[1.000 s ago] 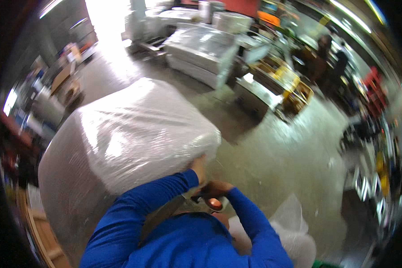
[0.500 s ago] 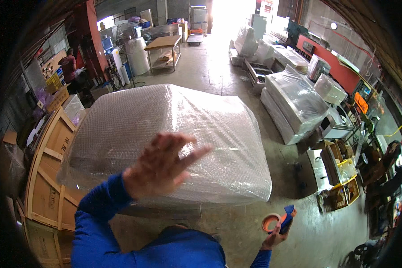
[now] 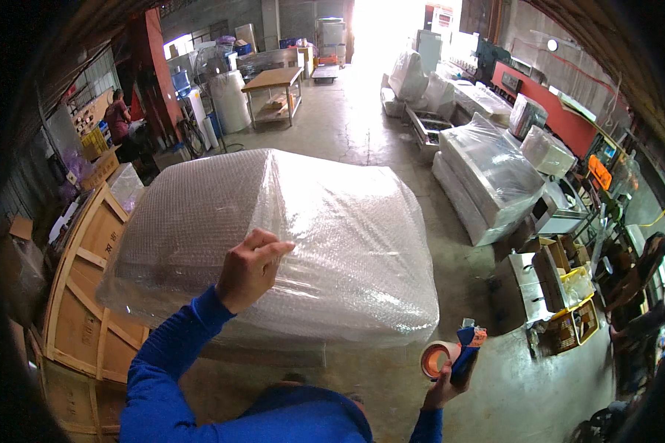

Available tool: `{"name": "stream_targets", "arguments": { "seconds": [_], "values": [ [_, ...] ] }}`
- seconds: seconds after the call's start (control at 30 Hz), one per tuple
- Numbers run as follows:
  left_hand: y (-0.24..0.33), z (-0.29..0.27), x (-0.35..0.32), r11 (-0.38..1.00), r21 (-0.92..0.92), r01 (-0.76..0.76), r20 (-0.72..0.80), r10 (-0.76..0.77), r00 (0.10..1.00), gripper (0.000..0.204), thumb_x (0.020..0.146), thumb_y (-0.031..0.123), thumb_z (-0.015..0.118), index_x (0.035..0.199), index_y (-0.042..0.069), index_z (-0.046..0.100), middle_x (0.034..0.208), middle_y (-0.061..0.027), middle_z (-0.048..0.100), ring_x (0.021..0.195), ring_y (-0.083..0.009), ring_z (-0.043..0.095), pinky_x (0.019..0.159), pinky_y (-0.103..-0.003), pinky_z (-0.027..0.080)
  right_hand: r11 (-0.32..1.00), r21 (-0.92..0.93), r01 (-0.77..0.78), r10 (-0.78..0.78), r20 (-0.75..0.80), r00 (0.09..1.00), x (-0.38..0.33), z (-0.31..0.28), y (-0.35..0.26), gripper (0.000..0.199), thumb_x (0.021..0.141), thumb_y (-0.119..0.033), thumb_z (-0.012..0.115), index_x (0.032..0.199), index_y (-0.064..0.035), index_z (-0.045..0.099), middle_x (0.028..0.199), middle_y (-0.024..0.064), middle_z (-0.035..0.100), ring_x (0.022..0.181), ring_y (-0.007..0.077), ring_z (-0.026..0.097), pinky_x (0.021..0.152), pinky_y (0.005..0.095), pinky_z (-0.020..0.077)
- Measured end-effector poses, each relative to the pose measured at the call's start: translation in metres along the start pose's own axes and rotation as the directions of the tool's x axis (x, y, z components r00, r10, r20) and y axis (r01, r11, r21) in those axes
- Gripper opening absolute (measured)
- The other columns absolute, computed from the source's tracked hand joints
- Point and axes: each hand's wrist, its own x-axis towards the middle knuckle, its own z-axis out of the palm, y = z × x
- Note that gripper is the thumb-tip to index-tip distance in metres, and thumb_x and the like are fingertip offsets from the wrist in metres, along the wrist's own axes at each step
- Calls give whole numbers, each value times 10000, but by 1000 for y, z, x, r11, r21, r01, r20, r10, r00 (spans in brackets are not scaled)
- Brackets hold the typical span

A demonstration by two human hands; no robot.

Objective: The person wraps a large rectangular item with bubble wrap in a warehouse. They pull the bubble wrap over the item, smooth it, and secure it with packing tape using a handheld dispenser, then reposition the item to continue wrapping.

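A large box-like load under clear bubble wrap (image 3: 355, 221) stands in front of me. Over its near side is my left hand (image 3: 250, 272), fingers bent and pressed together in a pinch. Whatever sits between the fingertips is too small to make out, and I cannot tell whether they touch the wrap. Off the load's near right corner, my right hand (image 3: 442, 387) grips a blue tape dispenser (image 3: 464, 354) with an orange end. Its roll of tape (image 3: 437, 360) shows an orange core and faces left.
A wooden crate panel (image 3: 89, 295) leans at the left. Wrapped equipment (image 3: 488, 177) lines the right side, with a yellow basket (image 3: 575, 325) and boxes nearer me. A wooden worktable (image 3: 273, 77) stands farther back. One person (image 3: 117, 122) is at the far left, another (image 3: 643, 284) at the right edge.
My left hand has gone from spread, blurred fingers to a pinch, slightly lower and to the left. My right hand has moved a little left and up, turning the tape dispenser more upright.
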Motion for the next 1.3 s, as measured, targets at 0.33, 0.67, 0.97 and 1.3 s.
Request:
{"name": "stream_targets", "arguments": {
  "seconds": [0.33,0.67,0.97,1.3],
  "values": [
    [2,-30,35,879,461,-119,179,40,983,431,827,72,705,1251,147,711,1069,-86,606,994,-263,657,789,-409,563,1000,3,0,0,48,999,2,19,-39,703,867,-312,753,1404,79,525,1335,139,611,1166,220,599,1030,377,456],
    [-12,1,21,968,-54,247,383,-208,900,434,842,-40,606,1229,116,725,895,-175,621,852,-285,649,724,-378,581,997,-21,73,-70,110,991,-11,16,-2,782,828,-311,780,1436,93,498,1370,161,599,1142,228,619,1011,375,481],
    [27,-56,-64,868,-478,-138,390,350,852,357,850,239,755,1194,161,704,915,-84,624,800,-250,675,672,-376,571,922,-14,387,-353,379,855,28,128,-168,903,909,-403,745,1533,96,323,1517,235,464,1381,302,470,1125,445,393],
    [44,-37,-120,650,-712,-266,347,655,671,470,954,334,628,1393,172,589,1294,-126,626,1234,-300,595,1017,-457,494,441,457,772,-498,841,-213,-140,454,-272,846,891,-134,672,1614,-116,234,1355,224,497,1155,354,544,977,509,468]
  ]
}}
